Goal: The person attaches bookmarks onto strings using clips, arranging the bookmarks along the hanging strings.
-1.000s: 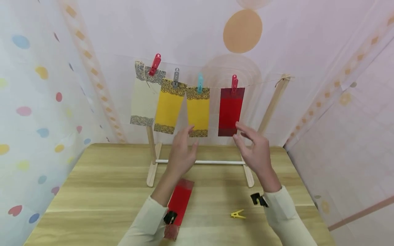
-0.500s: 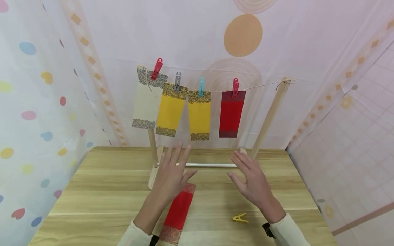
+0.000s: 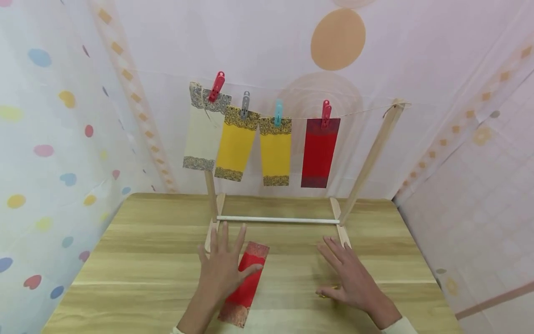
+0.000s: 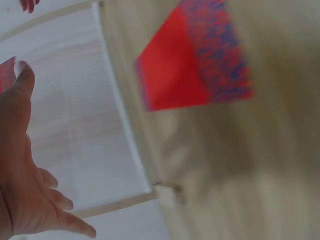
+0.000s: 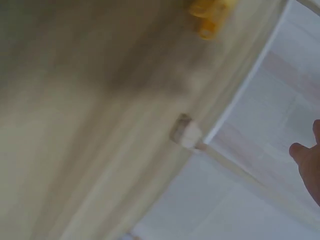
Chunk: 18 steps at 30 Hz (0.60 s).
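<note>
My left hand (image 3: 220,273) is spread out over the table, its thumb reaching across a red card (image 3: 245,294) with patterned ends. The card lies flat and shows in the left wrist view too, partly cut off. To the right, my right hand (image 3: 354,283) hovers with fingers extended and nothing in its grip. Its thumb overlaps a yellow clothespin (image 5: 212,17), mostly hidden in the head view. Above both hands, a string carries a cream card (image 3: 202,137), two yellow cards (image 3: 236,146) and a red card (image 3: 319,155), each pinned by a clothespin.
A wooden rack with a left post (image 3: 211,195), a right post (image 3: 371,160) and a white crossbar (image 3: 277,219) stands at the back of the wooden table (image 3: 146,260). Patterned curtains enclose the table behind and at both sides.
Both hands have come down from beside the hanging cards toward the table, the left over the lying red card and the right over the yellow clothespin. The fingers have spread and straightened.
</note>
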Tool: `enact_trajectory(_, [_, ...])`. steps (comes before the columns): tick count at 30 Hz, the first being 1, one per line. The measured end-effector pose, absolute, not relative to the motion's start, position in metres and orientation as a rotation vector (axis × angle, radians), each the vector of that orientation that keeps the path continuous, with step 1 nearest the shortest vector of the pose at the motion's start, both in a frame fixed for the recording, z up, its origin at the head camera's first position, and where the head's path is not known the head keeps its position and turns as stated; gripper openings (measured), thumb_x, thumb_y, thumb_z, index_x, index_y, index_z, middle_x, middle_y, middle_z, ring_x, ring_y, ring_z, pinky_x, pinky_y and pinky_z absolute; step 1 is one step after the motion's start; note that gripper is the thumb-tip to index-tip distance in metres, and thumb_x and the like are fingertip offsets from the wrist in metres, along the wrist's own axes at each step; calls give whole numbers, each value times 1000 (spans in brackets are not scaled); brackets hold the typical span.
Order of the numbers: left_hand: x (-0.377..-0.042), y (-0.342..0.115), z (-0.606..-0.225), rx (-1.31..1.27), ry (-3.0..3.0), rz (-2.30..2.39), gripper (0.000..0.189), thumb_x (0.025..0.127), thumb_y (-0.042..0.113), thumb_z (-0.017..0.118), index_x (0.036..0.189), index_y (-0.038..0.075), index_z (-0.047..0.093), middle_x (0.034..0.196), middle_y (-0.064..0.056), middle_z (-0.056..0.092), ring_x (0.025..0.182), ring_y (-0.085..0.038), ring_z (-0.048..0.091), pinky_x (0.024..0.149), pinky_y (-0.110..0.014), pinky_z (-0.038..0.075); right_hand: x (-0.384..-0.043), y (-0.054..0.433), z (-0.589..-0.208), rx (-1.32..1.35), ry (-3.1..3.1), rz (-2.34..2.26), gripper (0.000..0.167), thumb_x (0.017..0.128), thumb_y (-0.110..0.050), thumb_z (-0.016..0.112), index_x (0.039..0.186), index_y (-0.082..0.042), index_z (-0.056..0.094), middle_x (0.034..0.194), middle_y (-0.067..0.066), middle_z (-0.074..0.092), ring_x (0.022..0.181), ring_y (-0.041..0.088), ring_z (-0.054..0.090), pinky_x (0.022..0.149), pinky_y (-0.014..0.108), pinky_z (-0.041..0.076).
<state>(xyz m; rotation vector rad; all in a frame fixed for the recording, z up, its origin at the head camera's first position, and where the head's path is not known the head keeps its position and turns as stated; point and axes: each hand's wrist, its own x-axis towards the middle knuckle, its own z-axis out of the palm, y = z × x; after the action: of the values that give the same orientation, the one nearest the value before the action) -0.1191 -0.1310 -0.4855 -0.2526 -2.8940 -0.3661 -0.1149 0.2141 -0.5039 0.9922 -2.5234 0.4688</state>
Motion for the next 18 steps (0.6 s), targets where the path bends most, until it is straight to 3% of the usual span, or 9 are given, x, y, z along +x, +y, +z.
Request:
enact_trajectory(4, [-113, -127, -505, -203, -2914, -327, 112, 72, 77, 71, 160, 20, 31, 160, -28, 27, 144, -55, 21, 100, -83, 21, -105, 221, -518, 1024, -2590, 439, 108, 65, -61, 87, 151, -9, 46, 160, 16, 36, 142, 40, 39, 123, 35, 3])
enact_trajectory(9, [-108, -121, -522, -148, -2965, -305, 117, 70, 80, 69, 161, 20, 27, 158, -29, 29, 143, -55, 26, 96, -83, 27, -97, 228, -536, 1021, -2661, 489, 110, 66, -64, 85, 153, -10, 44, 159, 18, 37, 142, 40, 38, 122, 30, 2])
enact_trajectory(18, [-105, -115, -550, -62, -3032, -370, 119, 69, 78, 71, 160, 15, 30, 157, -31, 29, 142, -54, 28, 98, -81, 27, -89, 237, -561, 949, -2737, 556, 89, 81, -57, 77, 148, -5, 50, 153, 19, 46, 140, 41, 41, 119, 20, -2])
